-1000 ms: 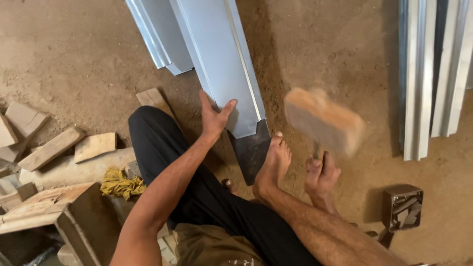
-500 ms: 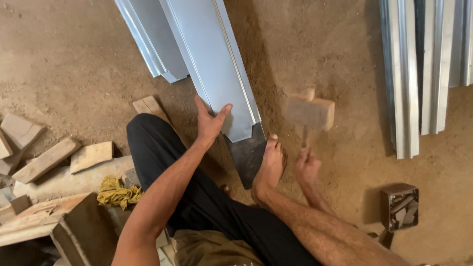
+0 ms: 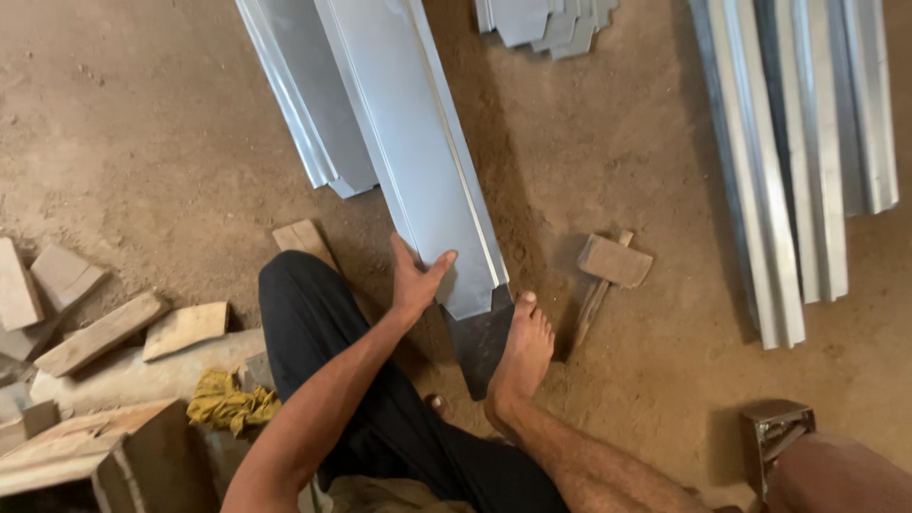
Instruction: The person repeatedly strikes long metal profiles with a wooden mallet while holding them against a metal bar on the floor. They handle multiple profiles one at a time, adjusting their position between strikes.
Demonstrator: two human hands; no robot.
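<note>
The bent sheet-metal channel (image 3: 418, 161) runs from the top centre of the frame down to the middle, its near end lying on a dark iron bar (image 3: 480, 347) set on the dirt floor (image 3: 142, 123). The left hand (image 3: 415, 283) clasps that near end, thumb spread over the top face and fingers curled at its left edge. A bare foot (image 3: 521, 356) presses on the bar just beside it. The wooden mallet (image 3: 608, 271) lies on the floor right of centre, nobody touching it. The right hand is not clearly in view, so I cannot tell its grip. To my eye the work goes best with the fold kept squarely over the bar, fingers clear of its edge.
</note>
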